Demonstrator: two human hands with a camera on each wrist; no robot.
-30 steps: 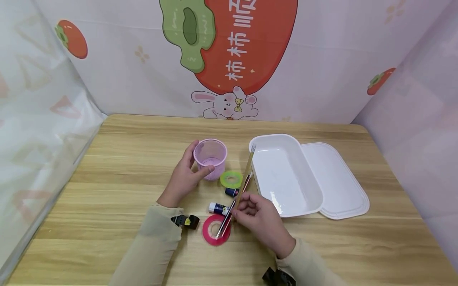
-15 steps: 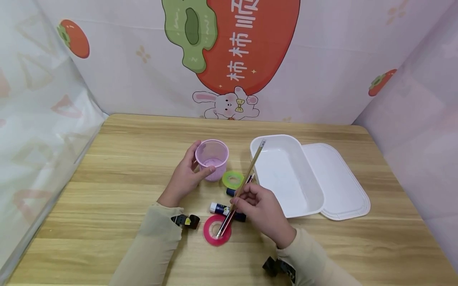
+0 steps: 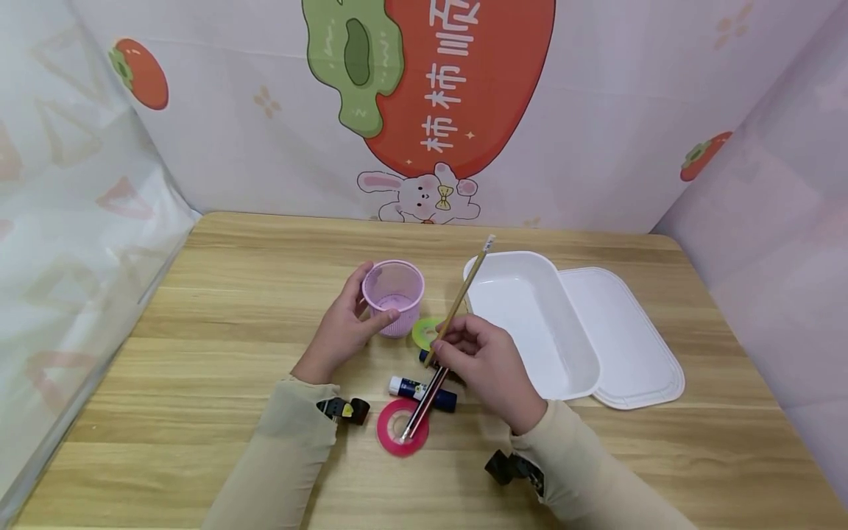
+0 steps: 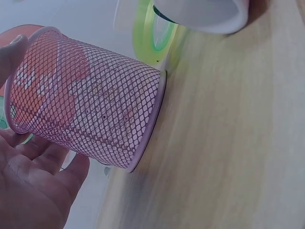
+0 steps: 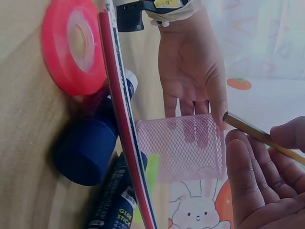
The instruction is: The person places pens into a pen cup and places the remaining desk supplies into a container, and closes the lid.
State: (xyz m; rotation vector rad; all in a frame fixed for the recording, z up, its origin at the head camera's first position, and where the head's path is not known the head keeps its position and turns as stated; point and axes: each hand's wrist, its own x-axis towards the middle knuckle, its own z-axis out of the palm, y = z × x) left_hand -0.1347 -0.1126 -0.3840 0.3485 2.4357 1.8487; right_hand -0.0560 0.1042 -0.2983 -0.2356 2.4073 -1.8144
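Note:
In the head view my left hand (image 3: 341, 331) holds a pink mesh pen holder (image 3: 408, 322) upright, thumb on the near side. The left wrist view shows its mesh wall (image 4: 95, 100) with its base at the tabletop. My right hand (image 3: 489, 364) pinches a yellow pencil (image 3: 464, 291) between thumb and fingers, slanted with its eraser end up and away. The pencil's unsharpened end (image 5: 233, 119) shows in the right wrist view. Below that hand, a red, white and dark striped pencil (image 5: 125, 105) lies across a blue glue stick (image 3: 447, 400) and a pink tape roll (image 3: 386, 436).
A green tape roll (image 3: 422, 336) lies beside the pen holder, near a second glue stick (image 5: 112, 205) partly hidden by the right hand. To the right stand a white rectangular container (image 3: 530, 331) and its flat lid (image 3: 629, 338) on the wooden table (image 3: 199, 309).
My right hand has lifted the yellow pencil up and away from the striped pencil and the glue stick. The left hand stays on the pen holder.

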